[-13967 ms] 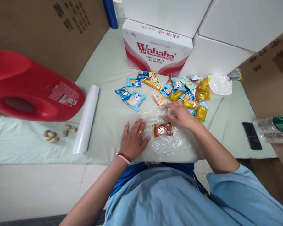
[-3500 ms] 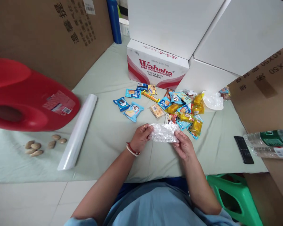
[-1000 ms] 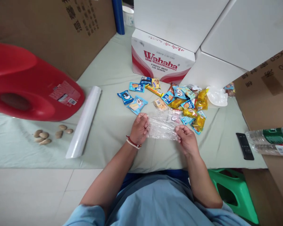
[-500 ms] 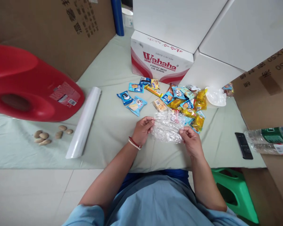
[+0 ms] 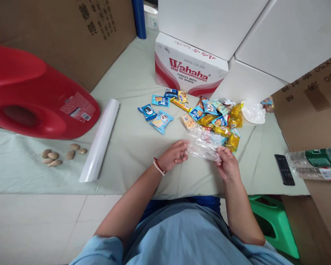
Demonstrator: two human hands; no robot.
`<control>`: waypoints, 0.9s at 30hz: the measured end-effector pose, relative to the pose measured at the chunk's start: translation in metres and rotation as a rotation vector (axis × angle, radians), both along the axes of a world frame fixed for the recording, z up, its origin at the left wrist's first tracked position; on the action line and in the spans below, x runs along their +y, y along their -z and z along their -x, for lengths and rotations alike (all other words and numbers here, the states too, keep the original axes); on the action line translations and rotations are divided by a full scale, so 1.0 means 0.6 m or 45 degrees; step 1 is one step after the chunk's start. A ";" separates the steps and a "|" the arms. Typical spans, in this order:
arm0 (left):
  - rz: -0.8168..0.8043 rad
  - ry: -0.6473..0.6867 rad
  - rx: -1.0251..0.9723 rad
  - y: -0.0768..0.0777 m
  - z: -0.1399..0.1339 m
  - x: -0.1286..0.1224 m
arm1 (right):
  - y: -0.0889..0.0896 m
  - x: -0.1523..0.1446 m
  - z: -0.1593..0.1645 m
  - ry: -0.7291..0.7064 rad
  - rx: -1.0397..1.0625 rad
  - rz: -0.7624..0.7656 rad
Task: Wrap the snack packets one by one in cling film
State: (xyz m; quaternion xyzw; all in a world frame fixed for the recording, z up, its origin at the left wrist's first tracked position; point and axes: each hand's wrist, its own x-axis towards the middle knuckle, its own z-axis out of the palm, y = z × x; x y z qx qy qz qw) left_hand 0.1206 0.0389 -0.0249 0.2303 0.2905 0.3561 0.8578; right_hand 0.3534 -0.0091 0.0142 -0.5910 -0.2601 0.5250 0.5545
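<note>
A crinkled, clear plastic bag (image 5: 203,145) is stretched between my two hands above the green cloth. My left hand (image 5: 174,156) pinches its left edge, fingers curled. At the right edge, my right hand (image 5: 226,161) grips the plastic between thumb and fingers. Just beyond lies a heap of small wrapped snacks (image 5: 209,117), in yellow, blue and other wrappers, partly seen through the plastic. Left of the heap are several more snack packets, among them a light-blue packet (image 5: 162,121) and a dark-blue one (image 5: 147,112).
A white roll (image 5: 99,141) and brown stones (image 5: 53,155) lie left, by a large red jug (image 5: 44,99). Behind stands a Wahaba-style white-and-red carton (image 5: 190,68). A white bowl (image 5: 253,112), a black remote (image 5: 284,170) and plastic bottles (image 5: 317,158) are right.
The plastic has been drawn flatter and narrower between my hands. Both hands have shifted slightly right, and the left fingers have curled more. The snacks stay in place.
</note>
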 end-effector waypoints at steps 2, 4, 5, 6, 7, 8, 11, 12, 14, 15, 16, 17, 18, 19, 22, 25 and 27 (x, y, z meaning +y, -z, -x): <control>-0.043 0.076 -0.020 -0.001 0.000 -0.003 | 0.001 0.004 0.000 0.025 0.035 0.013; -0.121 0.160 -0.031 -0.003 -0.001 -0.005 | 0.003 0.006 0.002 0.029 0.076 0.036; -0.163 0.191 -0.028 -0.004 -0.001 -0.006 | 0.005 0.007 0.004 0.029 0.097 0.051; -0.202 0.204 -0.018 -0.004 -0.001 -0.006 | 0.007 0.007 0.006 0.029 0.114 0.069; -0.236 0.196 -0.001 -0.004 -0.002 -0.006 | 0.009 0.007 0.009 0.029 0.124 0.086; -0.265 0.165 0.025 -0.002 -0.004 -0.005 | 0.012 0.007 0.013 0.028 0.125 0.100; -0.320 0.004 0.130 0.006 -0.008 -0.002 | 0.020 0.005 0.023 0.011 0.075 0.117; -0.333 -0.036 0.162 0.010 -0.010 0.000 | 0.021 0.004 0.025 0.002 0.049 0.120; -0.361 -0.073 0.205 0.014 -0.013 0.001 | 0.023 0.003 0.028 -0.024 0.001 0.118; -0.376 -0.086 0.223 0.015 -0.015 0.001 | 0.024 0.002 0.029 -0.037 -0.018 0.116; -0.395 -0.116 0.252 0.016 -0.017 -0.001 | 0.024 0.002 0.030 -0.050 -0.034 0.115; -0.424 -0.166 0.300 0.016 -0.019 -0.003 | 0.024 0.001 0.032 -0.058 -0.049 0.115; -0.462 -0.227 0.363 0.016 -0.021 -0.006 | 0.024 0.000 0.035 -0.060 -0.067 0.119; -0.507 -0.284 0.431 0.016 -0.024 -0.009 | 0.025 -0.001 0.039 -0.061 -0.091 0.127; -0.645 -0.323 0.579 0.018 -0.031 -0.018 | 0.032 -0.007 0.056 -0.081 -0.195 0.123; -0.704 -0.279 0.657 0.024 -0.036 -0.021 | 0.048 -0.015 0.074 -0.155 -0.295 0.083; -0.728 -0.298 0.707 0.029 -0.038 -0.020 | 0.060 -0.019 0.082 -0.208 -0.367 0.068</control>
